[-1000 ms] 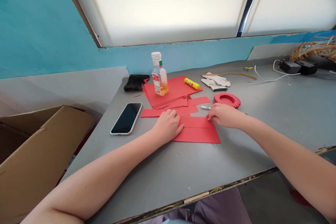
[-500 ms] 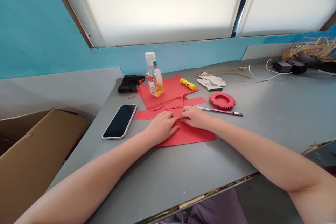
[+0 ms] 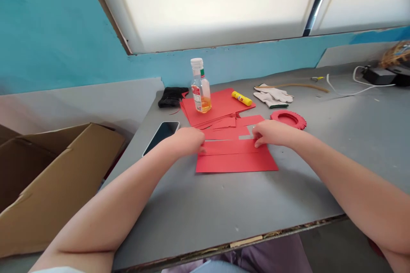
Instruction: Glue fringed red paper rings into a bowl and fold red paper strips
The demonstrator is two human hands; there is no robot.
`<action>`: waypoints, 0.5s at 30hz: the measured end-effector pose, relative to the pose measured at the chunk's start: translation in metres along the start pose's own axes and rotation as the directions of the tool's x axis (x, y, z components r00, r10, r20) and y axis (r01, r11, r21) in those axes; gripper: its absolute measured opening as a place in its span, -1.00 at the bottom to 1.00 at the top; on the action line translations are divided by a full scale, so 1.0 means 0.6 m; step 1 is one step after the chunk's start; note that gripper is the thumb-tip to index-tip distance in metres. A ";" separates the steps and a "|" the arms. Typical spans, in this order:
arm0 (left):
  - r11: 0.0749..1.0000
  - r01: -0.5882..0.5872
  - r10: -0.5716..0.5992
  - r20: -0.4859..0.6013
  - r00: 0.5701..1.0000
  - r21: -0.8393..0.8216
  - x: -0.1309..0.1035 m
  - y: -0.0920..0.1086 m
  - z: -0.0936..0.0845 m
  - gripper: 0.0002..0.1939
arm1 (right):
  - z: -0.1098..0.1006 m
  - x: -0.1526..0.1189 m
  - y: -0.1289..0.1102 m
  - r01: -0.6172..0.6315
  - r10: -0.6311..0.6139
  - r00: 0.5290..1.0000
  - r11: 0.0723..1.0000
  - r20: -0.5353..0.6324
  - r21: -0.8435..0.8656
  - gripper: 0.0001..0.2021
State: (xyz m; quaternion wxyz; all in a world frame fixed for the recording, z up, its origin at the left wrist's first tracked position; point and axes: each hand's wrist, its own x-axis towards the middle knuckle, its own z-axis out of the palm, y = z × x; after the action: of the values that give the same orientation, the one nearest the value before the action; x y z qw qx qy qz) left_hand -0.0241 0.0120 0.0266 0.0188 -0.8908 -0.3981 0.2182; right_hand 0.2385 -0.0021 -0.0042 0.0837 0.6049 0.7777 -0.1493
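Observation:
A long red paper strip (image 3: 229,147) lies across a red paper sheet (image 3: 237,164) close to the middle of the view. My left hand (image 3: 188,140) grips the strip's left end, its fingers closed and partly hidden. At the right end, my right hand (image 3: 268,132) has thumb and fingers pinched on the same strip. Just beyond the hands are more red strips (image 3: 224,133) and a small cut red piece (image 3: 228,122). A ring of folded red paper (image 3: 297,120) sits behind my right wrist.
A bottle (image 3: 201,89) and a yellow glue stick (image 3: 241,98) rest on stacked red sheets (image 3: 221,96). A phone (image 3: 162,135) lies beside my left forearm. White gloves (image 3: 273,95), a black cloth item (image 3: 172,97) and a cable (image 3: 349,94) lie farther back. A cardboard box (image 3: 64,175) stands left of the table.
My hands have moved apart, from together at the sheet's middle to opposite ends of the strip. The strip now shows between them. The craft knife is now mostly hidden by my right hand.

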 end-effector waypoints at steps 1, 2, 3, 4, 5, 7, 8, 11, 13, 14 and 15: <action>1.000 0.026 -0.026 0.020 0.999 -0.009 -0.002 -0.004 -0.001 -0.76 | 0.001 0.001 0.002 -0.016 0.016 1.000 1.000 -0.001 -0.008 -0.85; 0.999 0.050 -0.049 0.036 0.998 -0.017 -0.002 -0.007 -0.001 -0.78 | 0.002 0.002 0.004 -0.033 0.033 0.999 0.999 0.000 -0.013 -0.84; 0.997 0.070 -0.069 0.047 0.997 -0.025 -0.003 -0.009 -0.001 -0.79 | 0.003 0.003 0.006 -0.046 0.046 0.999 0.999 0.004 -0.012 -0.84; 0.996 0.087 -0.085 0.053 0.995 -0.033 -0.003 -0.012 0.000 -0.79 | 0.004 0.004 0.008 -0.051 0.052 0.999 0.999 0.011 -0.003 -0.82; 0.994 0.103 -0.101 0.050 0.994 -0.039 -0.002 -0.014 0.001 -0.78 | 0.005 0.005 0.010 -0.052 0.051 0.998 0.999 0.022 0.015 -0.80; 0.989 0.137 -0.137 0.015 0.990 -0.049 -0.001 -0.019 0.002 -0.75 | 0.006 0.007 0.016 -0.035 0.033 0.998 0.997 0.044 0.064 -0.77; 0.987 0.150 -0.152 -0.016 0.988 -0.055 0.000 -0.021 0.003 -0.74 | 0.007 0.008 0.020 -0.022 0.018 0.998 0.996 0.054 0.085 -0.77; 0.987 0.136 -0.147 -0.125 0.981 -0.090 0.002 -0.023 0.003 -0.70 | 0.010 0.011 0.029 0.028 -0.036 0.997 0.993 0.064 0.117 -0.81; 0.985 0.050 -0.078 -0.170 0.982 -0.163 0.005 -0.020 0.004 -0.65 | 0.011 0.012 0.031 0.074 -0.080 0.996 0.988 0.040 0.133 -0.83; 0.978 -0.001 -0.035 -0.169 0.985 -0.210 0.008 -0.018 0.006 -0.61 | 0.012 0.012 0.032 0.095 -0.100 0.995 0.985 0.025 0.147 -0.83; 0.966 -0.043 0.002 -0.157 0.988 -0.255 0.010 -0.016 0.008 -0.58 | 0.013 0.012 0.032 0.109 -0.112 0.994 0.980 0.012 0.164 -0.82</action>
State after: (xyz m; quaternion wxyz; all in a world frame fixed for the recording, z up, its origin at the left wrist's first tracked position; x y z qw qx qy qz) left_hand -0.0291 0.0220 0.0223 -0.0683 -0.9045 -0.4102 0.0946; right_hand 0.2548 0.0065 -0.0161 0.0339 0.5639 0.7943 -0.2234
